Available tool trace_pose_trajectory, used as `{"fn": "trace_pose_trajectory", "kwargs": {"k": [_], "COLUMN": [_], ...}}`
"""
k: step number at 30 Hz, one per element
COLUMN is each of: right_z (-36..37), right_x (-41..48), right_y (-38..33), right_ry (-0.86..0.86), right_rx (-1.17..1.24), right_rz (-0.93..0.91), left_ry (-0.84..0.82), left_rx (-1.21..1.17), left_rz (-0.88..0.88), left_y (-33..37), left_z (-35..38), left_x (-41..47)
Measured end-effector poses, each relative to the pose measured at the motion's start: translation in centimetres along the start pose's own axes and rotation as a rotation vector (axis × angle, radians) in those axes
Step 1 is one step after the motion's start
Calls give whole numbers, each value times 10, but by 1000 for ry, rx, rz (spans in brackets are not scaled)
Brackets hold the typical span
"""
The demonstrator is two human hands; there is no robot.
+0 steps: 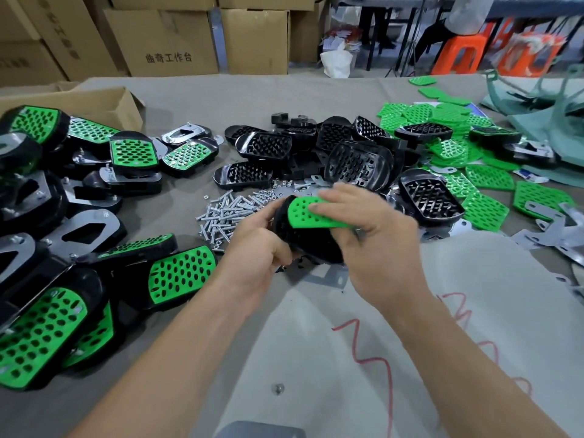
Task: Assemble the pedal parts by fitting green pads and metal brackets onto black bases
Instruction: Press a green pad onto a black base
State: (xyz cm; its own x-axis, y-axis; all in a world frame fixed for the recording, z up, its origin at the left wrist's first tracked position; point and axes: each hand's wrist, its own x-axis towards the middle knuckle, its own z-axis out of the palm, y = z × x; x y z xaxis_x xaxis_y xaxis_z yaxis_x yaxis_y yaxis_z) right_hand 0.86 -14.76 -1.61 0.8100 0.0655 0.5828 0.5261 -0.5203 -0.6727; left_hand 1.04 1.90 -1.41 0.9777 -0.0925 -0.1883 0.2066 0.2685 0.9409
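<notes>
The left hand (259, 248), fingers curled, grips a glossy black base (306, 248); the right hand (379, 248) pinches a flat perforated green pad (313, 216) against it.

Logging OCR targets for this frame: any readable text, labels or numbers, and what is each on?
"曲奇工作台": black print on the front of the cardboard box behind the table.
Print on the carton further left: too blurred to read.
Red scrawl on the white sheet: not legible as text.

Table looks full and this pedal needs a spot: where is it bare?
Bare: the pale sheet nearest you, and the far cloth before the boxes. Crowded: finished pedals left, black bases centre, green pads right.
</notes>
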Motion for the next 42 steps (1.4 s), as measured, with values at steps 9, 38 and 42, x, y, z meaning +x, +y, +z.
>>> {"fn": "trace_pose_trajectory", "kwargs": {"k": [9, 38, 42], "right_z": [-9, -7, -8], "right_x": [3, 2, 2], "right_y": [-3, 0, -2], "right_ry": [-234, -207, -217], "right_rx": [103, 650, 661], "right_rz": [165, 541, 554], "left_ry": [-72, 8, 27], "left_rx": [-220, 122, 151], "left_rz": [80, 342, 317], "left_y": [4, 9, 9], "left_z": [1, -2, -3], "left_x": [-4, -11, -10]}}
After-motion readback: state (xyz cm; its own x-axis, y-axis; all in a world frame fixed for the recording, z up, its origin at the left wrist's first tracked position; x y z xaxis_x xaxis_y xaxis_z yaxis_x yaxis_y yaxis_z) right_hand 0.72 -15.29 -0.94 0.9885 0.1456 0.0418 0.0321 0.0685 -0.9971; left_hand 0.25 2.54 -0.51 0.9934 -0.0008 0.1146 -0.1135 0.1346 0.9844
